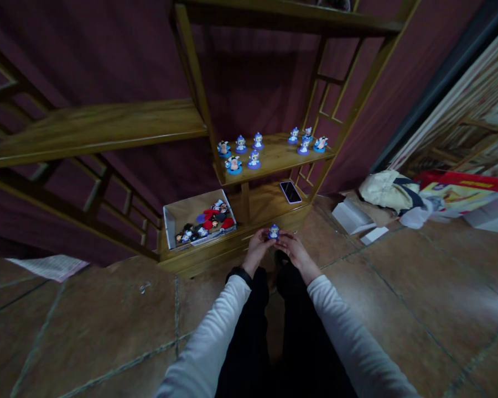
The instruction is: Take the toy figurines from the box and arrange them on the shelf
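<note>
A small purple-and-white figurine [274,232] is held upright between both hands, in front of the shelf's lower edge. My left hand [258,246] grips it from the left, and my right hand [292,247] closes on its right side. On the wooden shelf [276,163] ahead stand several similar figurines in two groups. The left group includes a purple figurine [254,160] and a pink one on a blue base [234,165]. In the right group are a purple figurine [304,146] and another on a blue base [321,144].
An open box [199,205] with several red, black and white figurines sits on the low level at left. A phone [290,192] lies at right on that level. White boxes [352,216], a cloth bag [384,189] and a red carton [473,185] lie on the floor.
</note>
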The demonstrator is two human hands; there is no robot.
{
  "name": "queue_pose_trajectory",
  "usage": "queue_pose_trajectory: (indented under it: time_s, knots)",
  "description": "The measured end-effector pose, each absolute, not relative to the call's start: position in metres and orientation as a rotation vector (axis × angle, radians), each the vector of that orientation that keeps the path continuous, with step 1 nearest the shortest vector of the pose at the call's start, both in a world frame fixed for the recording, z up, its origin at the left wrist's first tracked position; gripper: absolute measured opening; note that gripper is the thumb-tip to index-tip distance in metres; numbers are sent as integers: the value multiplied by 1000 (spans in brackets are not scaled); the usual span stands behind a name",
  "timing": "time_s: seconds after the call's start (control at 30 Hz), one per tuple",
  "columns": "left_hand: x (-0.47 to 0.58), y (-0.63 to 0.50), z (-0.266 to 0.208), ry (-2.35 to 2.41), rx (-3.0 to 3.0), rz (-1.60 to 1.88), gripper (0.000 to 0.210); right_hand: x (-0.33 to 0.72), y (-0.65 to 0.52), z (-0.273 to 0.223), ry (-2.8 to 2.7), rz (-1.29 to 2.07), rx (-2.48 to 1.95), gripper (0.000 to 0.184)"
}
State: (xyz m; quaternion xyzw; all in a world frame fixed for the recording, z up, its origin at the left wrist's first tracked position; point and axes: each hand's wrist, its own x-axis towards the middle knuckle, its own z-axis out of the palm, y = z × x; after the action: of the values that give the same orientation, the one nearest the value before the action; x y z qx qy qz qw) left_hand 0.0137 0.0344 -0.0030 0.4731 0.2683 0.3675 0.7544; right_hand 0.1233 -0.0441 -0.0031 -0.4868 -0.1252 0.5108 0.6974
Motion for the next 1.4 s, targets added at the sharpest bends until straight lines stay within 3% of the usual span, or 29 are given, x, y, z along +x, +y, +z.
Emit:
queue_pose_trajectory:
  time_s: [0.77, 1.4]
  knots:
    - [-69, 8, 11, 695, 1121, 876, 39, 36, -59, 19, -368, 1079, -1164, 29]
    - [-79, 23, 13, 757, 1292, 844, 38, 32, -45, 17, -418, 1083, -1221, 28]
